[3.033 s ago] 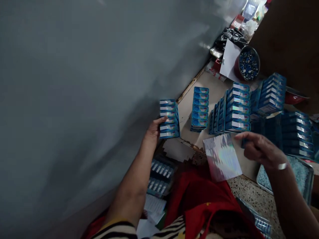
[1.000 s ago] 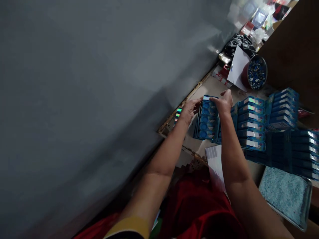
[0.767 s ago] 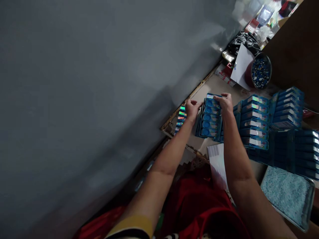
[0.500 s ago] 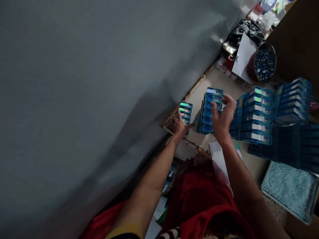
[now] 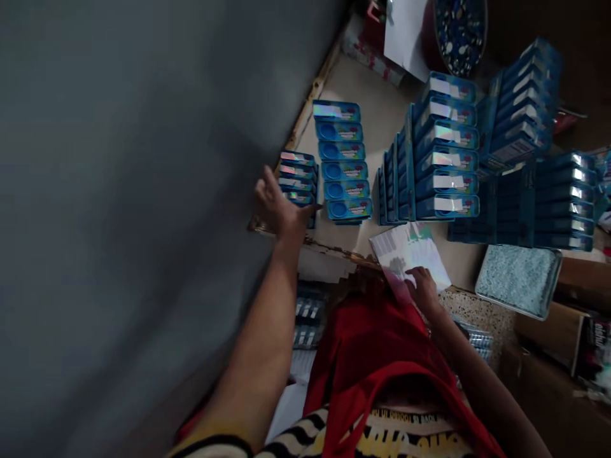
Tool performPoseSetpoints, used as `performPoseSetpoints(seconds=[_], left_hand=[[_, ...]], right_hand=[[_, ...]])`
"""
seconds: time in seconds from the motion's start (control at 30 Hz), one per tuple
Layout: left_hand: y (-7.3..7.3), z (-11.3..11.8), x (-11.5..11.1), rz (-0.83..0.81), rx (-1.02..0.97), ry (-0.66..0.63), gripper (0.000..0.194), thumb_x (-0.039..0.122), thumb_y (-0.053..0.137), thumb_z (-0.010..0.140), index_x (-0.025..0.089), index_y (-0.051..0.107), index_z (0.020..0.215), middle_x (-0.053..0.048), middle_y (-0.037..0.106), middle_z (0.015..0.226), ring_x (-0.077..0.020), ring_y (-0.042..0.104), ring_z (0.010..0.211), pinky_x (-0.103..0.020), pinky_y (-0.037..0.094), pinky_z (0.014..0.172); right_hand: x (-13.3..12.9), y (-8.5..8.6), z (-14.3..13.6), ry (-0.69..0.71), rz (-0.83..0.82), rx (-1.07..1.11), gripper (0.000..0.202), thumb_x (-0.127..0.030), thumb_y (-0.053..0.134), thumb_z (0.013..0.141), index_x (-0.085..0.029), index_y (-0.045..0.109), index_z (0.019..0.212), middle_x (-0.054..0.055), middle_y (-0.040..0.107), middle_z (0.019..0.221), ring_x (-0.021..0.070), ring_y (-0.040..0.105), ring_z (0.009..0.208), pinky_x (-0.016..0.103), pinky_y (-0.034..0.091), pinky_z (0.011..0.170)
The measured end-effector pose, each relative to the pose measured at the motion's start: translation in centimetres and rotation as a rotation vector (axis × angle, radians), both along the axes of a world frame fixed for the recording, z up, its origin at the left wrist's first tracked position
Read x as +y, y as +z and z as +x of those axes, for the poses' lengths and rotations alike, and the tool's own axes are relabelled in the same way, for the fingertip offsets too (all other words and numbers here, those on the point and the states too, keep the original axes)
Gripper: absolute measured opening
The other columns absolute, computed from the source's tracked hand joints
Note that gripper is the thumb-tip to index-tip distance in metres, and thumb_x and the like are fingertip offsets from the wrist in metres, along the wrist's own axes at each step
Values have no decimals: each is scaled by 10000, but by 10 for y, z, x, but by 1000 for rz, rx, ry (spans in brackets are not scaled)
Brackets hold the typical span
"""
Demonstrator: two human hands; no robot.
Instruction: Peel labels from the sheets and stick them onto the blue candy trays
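My left hand (image 5: 282, 208) is at the table's left corner, thumb and fingers spread around the near end of a short stack of blue packs (image 5: 296, 170) with shiny labels. Whether it presses on them I cannot tell. Just right of it stands a row of blue packs (image 5: 344, 170) with round blue marks on their ends. My right hand (image 5: 424, 289) is low over a pale printed sheet (image 5: 398, 248) at the table's front edge, its fingers extended and apart, seemingly touching the sheet.
Taller banded bundles of blue packs (image 5: 446, 149) stand to the right, with further bundles (image 5: 520, 213) behind. A tray of pale blue granules (image 5: 518, 280) sits at the right edge. A tub of small blue pieces (image 5: 461, 38) is at the back. A grey wall (image 5: 143, 191) borders the left.
My right hand has left the row of blue packs and come down to the printed sheet. My left hand stays by the short stack. The view has shifted.
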State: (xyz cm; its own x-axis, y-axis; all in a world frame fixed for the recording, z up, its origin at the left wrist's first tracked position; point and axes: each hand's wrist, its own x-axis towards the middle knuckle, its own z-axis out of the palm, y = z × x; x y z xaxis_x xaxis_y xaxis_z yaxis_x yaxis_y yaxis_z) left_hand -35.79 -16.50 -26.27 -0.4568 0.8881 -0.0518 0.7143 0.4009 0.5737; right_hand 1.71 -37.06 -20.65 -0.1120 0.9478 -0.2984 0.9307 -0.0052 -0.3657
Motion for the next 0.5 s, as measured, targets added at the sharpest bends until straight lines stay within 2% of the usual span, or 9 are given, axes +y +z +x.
performPoseSetpoints(seconds=[0.07, 0.1, 0.13, 0.17, 0.2, 0.23, 0.3, 0.4, 0.5], left_hand=[[-2, 26, -49, 115, -10, 164, 650, 445, 741, 874, 118, 516, 1389, -198, 577, 1403, -327, 537, 1319, -490, 442, 1128], [-4, 45, -74, 128, -49, 168, 416, 397, 635, 953, 135, 579, 1271, -172, 641, 1274, -293, 601, 1203, -460, 475, 1081], [-7, 67, -98, 95, -121, 91, 230, 334, 558, 987, 166, 625, 1129, -135, 683, 1121, -271, 640, 1086, -431, 506, 1020], [-11, 91, -117, 26, -209, -60, 136, 290, 568, 970, 196, 642, 1035, -105, 701, 1024, -263, 657, 1022, -412, 518, 991], [-15, 117, -130, -46, -270, -204, 95, 260, 615, 933, 215, 652, 1008, -93, 713, 1006, -265, 668, 1015, -405, 519, 992], [-21, 141, -137, -96, -294, -315, 162, 260, 655, 917, 222, 662, 1074, -101, 721, 1091, -274, 663, 1100, -406, 503, 1032], [-31, 183, -133, -159, -257, -453, 372, 294, 710, 900, 207, 638, 1254, -150, 659, 1346, -310, 582, 1309, -427, 449, 1119], [-41, 219, -104, -296, -108, -454, 606, 398, 752, 885, 137, 578, 1403, -223, 573, 1470, -394, 508, 1383, -485, 420, 1126], [-46, 225, -81, -438, -65, -437, 403, 428, 635, 967, 156, 696, 1259, -192, 693, 1279, -372, 612, 1239, -456, 454, 1055]], right_hand=[[16, -16, 26, -108, -17, -16, 242, -195, 570, 981, -189, 738, 1154, 131, 722, 1106, 277, 640, 1026, 417, 543, 915], [23, -24, 35, -133, -24, -23, 260, -204, 566, 986, -177, 728, 1188, 135, 717, 1114, 277, 644, 1033, 414, 542, 916], [30, -32, 41, -138, -29, -29, 292, -215, 578, 984, -166, 709, 1240, 142, 709, 1142, 278, 642, 1051, 413, 541, 923], [34, -40, 46, -129, -30, -43, 350, -230, 608, 975, -159, 677, 1311, 156, 692, 1198, 284, 633, 1084, 417, 537, 936], [36, -48, 49, -112, -30, -67, 436, -249, 652, 958, -162, 634, 1385, 173, 663, 1279, 298, 616, 1129, 430, 534, 948], [36, -55, 51, -90, -35, -100, 539, -275, 705, 933, -179, 588, 1450, 187, 621, 1367, 319, 591, 1175, 448, 532, 951], [31, -67, 53, -51, -55, -170, 718, -336, 796, 878, -249, 515, 1533, 190, 529, 1506, 364, 535, 1250, 479, 533, 928], [22, -77, 57, -44, -75, -216, 793, -392, 850, 836, -332, 494, 1543, 156, 489, 1565, 381, 491, 1282, 460, 535, 876], [26, -79, 61, -29, -79, -199, 755, -367, 842, 849, -338, 509, 1525, 146, 516, 1540, 352, 499, 1254, 411, 527, 848]])
